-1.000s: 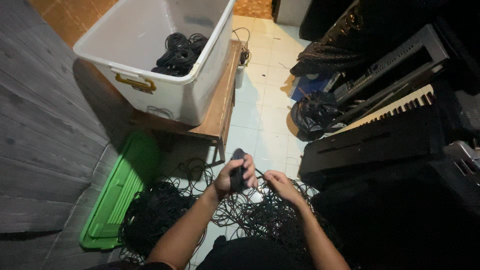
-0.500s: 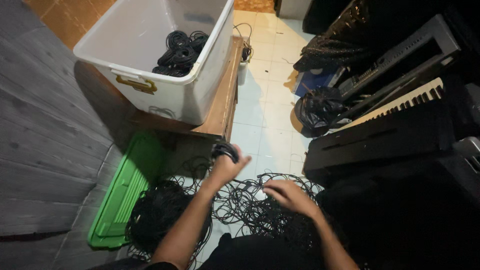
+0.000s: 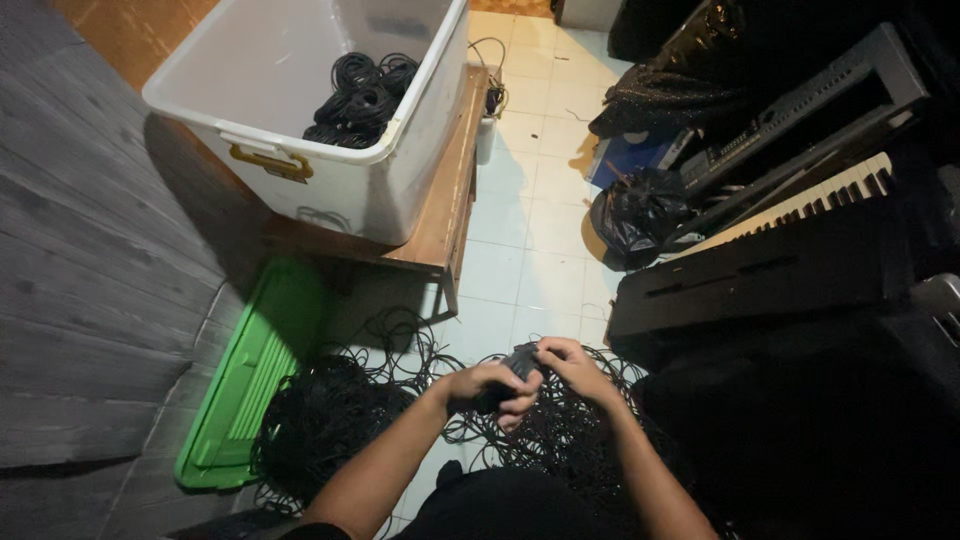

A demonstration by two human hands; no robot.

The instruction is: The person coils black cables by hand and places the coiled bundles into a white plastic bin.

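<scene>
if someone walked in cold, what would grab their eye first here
Probably the big white plastic tub on the low wooden table at upper left, with coiled black cables inside. Next, the tangled heap of loose black cable on the floor beside the bright green plastic lid, where the left hand and right hand meet on a small dark bundle. A black piano keyboard leans at right.

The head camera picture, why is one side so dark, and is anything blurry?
In the head view, light falls on the white bin and floor tiles, while the right side beside the keyboard sinks into shadow; the bin casts a shadow on the wall; the hands and their black cable bundle look slightly soft.
</scene>
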